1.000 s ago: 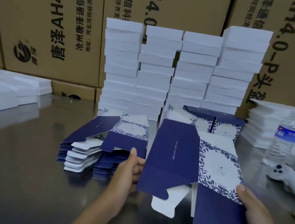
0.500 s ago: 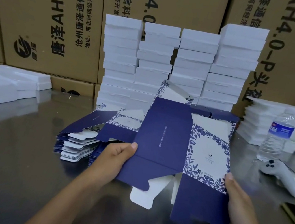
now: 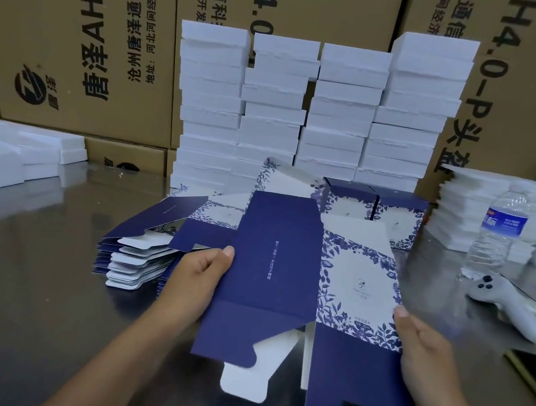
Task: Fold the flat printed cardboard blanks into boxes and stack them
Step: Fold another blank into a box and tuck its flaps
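Two hands (image 3: 196,272) (image 3: 423,359) tight on one navy blank (image 3: 270,272) over steel table (image 3: 23,289), cartons (image 3: 78,21) behind

On my feed, my left hand (image 3: 196,272) and right hand (image 3: 424,355) are bare, and both forearms (image 3: 113,360) run bare to the bottom edge of the view. The two thumbnails (image 3: 228,251) I can see are short and plain.

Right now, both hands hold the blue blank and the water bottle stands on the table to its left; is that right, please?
Not quite: the bottle stands to the right of the blank, not the left, as the head view shows. The left hand and right hand do hold the blank, and the bottle is on the table.
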`<state>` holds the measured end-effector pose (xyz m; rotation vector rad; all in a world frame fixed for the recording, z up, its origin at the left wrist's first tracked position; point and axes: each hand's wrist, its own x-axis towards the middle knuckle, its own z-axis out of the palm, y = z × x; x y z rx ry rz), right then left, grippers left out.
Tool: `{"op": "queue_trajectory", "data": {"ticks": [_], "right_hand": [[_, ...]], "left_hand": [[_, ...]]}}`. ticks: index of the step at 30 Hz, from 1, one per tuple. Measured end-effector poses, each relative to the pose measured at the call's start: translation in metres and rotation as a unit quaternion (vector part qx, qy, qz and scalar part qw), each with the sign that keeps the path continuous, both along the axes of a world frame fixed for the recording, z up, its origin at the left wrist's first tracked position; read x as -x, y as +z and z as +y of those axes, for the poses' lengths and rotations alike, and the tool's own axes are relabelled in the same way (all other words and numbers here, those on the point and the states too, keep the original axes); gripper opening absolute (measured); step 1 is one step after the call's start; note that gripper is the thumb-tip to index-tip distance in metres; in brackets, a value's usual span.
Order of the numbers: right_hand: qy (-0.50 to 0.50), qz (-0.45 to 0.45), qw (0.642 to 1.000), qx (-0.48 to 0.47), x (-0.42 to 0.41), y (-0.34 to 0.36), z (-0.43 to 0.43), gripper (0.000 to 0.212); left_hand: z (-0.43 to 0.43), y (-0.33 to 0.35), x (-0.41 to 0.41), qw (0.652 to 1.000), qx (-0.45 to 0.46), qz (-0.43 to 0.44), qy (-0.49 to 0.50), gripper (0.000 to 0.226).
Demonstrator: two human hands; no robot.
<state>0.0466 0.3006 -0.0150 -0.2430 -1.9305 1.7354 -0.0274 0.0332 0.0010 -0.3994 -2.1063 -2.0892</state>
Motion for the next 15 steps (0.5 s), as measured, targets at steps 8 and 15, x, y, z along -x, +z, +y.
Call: {"op": "queue_trajectory", "data": {"ticks": [8,15], "right_hand": [[0.013,0.000,0.997,0.074,-0.0006,0.0013,0.0022,0.033],[-0.003,-0.002,0.999,0.048,-0.0009,0.0026,0.0070,0.034]], "left_hand": [[0.0009,-0.0026,0.0022,0.999,0.026,0.026,-0.015,0.057],[0.0026,-0.0066,0.0045,0.999,0.020,0.018,-0.025,0.039]]}}
